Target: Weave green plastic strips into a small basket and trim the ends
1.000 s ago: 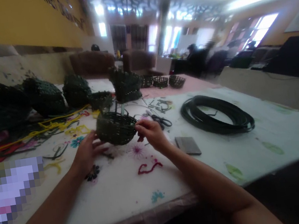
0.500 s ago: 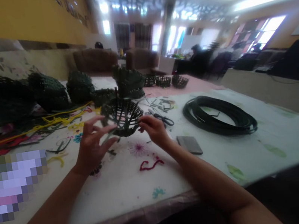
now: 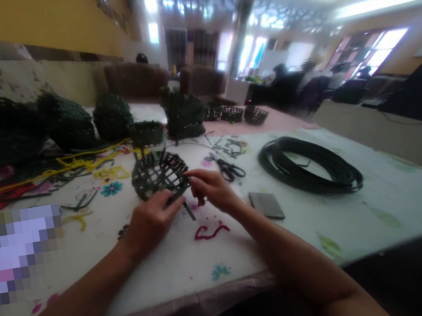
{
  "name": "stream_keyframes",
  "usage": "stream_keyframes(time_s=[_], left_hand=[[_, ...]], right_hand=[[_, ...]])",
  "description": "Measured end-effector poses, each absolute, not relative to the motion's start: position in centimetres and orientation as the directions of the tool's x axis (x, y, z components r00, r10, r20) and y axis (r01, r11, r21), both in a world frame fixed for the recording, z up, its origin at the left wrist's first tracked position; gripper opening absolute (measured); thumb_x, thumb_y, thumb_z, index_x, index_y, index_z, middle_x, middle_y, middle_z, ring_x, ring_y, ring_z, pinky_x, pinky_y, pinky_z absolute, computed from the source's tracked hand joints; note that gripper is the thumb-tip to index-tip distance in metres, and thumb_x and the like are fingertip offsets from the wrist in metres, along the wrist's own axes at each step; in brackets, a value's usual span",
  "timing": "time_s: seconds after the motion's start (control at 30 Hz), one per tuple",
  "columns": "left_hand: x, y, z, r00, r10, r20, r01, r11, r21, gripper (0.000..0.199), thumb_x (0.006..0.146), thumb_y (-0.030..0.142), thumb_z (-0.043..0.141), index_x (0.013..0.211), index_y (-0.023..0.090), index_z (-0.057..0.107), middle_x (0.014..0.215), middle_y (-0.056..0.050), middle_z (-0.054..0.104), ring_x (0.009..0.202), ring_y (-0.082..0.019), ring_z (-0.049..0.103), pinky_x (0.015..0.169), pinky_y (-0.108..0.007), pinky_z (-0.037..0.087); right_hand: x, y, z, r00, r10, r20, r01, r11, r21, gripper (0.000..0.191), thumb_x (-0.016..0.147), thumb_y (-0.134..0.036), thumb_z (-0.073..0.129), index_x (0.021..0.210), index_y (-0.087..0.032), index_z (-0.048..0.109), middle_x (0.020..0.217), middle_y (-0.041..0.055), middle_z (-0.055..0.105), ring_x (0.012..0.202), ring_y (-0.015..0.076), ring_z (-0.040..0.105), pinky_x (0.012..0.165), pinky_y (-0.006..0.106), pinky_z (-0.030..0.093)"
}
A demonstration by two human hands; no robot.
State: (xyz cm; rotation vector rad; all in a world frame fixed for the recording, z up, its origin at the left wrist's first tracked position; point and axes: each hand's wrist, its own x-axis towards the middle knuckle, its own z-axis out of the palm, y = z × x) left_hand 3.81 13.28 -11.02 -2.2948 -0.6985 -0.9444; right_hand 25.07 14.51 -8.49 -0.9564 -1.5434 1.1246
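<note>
A small dark green woven basket [image 3: 152,170] sits tilted on the flowered tablecloth [image 3: 161,278], its open mouth facing up and some strip ends standing above the rim. My left hand [image 3: 154,217] is closed on the near rim, fingers along a flat strip. At the right side of the rim my right hand [image 3: 211,187] pinches the basket's edge between thumb and forefinger. One loose strip end [image 3: 189,211] pokes out below the rim between the two hands.
Black-handled scissors [image 3: 229,167] and a grey flat block [image 3: 266,205] lie right of my hands. Beyond them rests a coil of dark strip [image 3: 310,165]. Several finished baskets [image 3: 183,111] line the back. A red cord [image 3: 211,231] lies in front; yellow cords [image 3: 91,158] lie left.
The basket has come down and left, its mouth now turned upward. My left hand has closed from a spread pose onto its near rim; my right hand stays at the right edge.
</note>
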Motion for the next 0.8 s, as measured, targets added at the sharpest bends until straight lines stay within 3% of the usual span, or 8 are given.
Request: stream_keyframes(time_s=[0.17,0.3,0.47,0.53,0.6,0.63,0.7,0.8], left_hand=[[3.4,12.1,-9.8,0.54,0.226,0.811,0.533,-0.838,-0.121,0.03,0.094,0.017,0.064,0.123,0.025,0.068,0.106,-0.006,0.068,0.077,-0.013,0.066,0.061,-0.022,0.05],[1.8,13.3,-8.4,0.082,0.302,0.95,0.613,-0.767,0.191,0.025,0.094,0.022,0.064,0.118,0.023,0.07,0.1,-0.005,0.062,0.08,-0.015,0.057,0.077,-0.029,0.051],[0.0,17.1,-9.1,-0.319,0.685,0.655,0.417,-0.519,0.746,0.038,0.094,0.046,0.062,0.121,0.02,0.064,0.111,-0.008,0.058,0.09,-0.018,0.058,0.089,-0.039,0.052],[-0.4,17.6,-9.3,-0.33,0.714,0.618,0.371,-0.503,0.78,0.036,0.094,0.049,0.06,0.12,0.025,0.064,0.116,-0.009,0.059,0.1,-0.022,0.059,0.095,-0.044,0.051],[-0.6,17.2,-9.0,-0.314,0.672,0.67,0.39,-0.552,0.737,0.032,0.097,0.048,0.058,0.122,0.029,0.063,0.119,-0.008,0.061,0.109,-0.026,0.059,0.098,-0.047,0.049],[-0.6,16.8,-8.6,-0.302,0.633,0.713,0.41,-0.588,0.697,0.031,0.098,0.046,0.057,0.124,0.031,0.063,0.121,-0.008,0.061,0.112,-0.027,0.059,0.099,-0.048,0.049],[-0.5,15.9,-7.9,-0.261,0.538,0.802,0.477,-0.65,0.591,0.03,0.099,0.042,0.055,0.127,0.031,0.061,0.123,-0.007,0.061,0.115,-0.028,0.06,0.101,-0.049,0.048],[0.0,14.8,-7.2,-0.133,0.396,0.908,0.599,-0.698,0.392,0.028,0.097,0.035,0.057,0.123,0.025,0.062,0.118,-0.009,0.065,0.114,-0.028,0.062,0.103,-0.05,0.047]], right_hand=[[25.3,14.8,-8.5,-0.239,0.957,0.167,-0.025,0.166,-0.986,0.038,0.077,-0.053,0.074,0.072,-0.018,0.06,0.048,-0.0073,0.053,0.041,0.007,0.048,0.039,0.018,0.044],[26.2,15.6,-9.0,-0.289,0.951,0.108,-0.064,0.094,-0.994,0.04,0.076,-0.054,0.077,0.072,-0.018,0.06,0.048,-0.0077,0.053,0.041,0.0069,0.049,0.042,0.019,0.048],[26.3,15.6,-9.2,-0.328,0.935,0.131,-0.149,0.086,-0.985,0.038,0.081,-0.055,0.072,0.091,-0.019,0.063,0.066,-0.0037,0.064,0.053,0.0108,0.064,0.054,0.024,0.056],[26.6,15.7,-8.7,-0.304,0.94,0.157,-0.043,0.151,-0.988,0.041,0.086,-0.051,0.067,0.112,-0.02,0.064,0.08,-0.0002,0.07,0.06,0.0136,0.068,0.061,0.029,0.059],[27.6,16.3,-8.0,-0.16,0.971,0.177,0.282,0.217,-0.935,0.04,0.094,-0.045,0.056,0.126,-0.021,0.061,0.087,0.0029,0.071,0.068,0.0158,0.07,0.068,0.032,0.059],[28.4,16.7,-7.7,-0.026,0.98,0.196,0.503,0.182,-0.845,0.037,0.098,-0.041,0.049,0.125,-0.02,0.063,0.089,0.0048,0.072,0.075,0.017,0.07,0.073,0.032,0.058],[30.2,17.6,-7.4,0.192,0.965,0.18,0.88,-0.088,-0.466,0.034,0.101,-0.037,0.044,0.121,-0.022,0.067,0.109,0.0077,0.072,0.103,0.0203,0.069,0.089,0.032,0.053],[32.5,18.7,-7.8,0.32,0.942,0.101,0.908,-0.274,-0.318,0.033,0.092,-0.033,0.058,0.118,-0.017,0.07,0.123,0.0175,0.067,0.115,0.0319,0.064,0.091,0.039,0.051]])
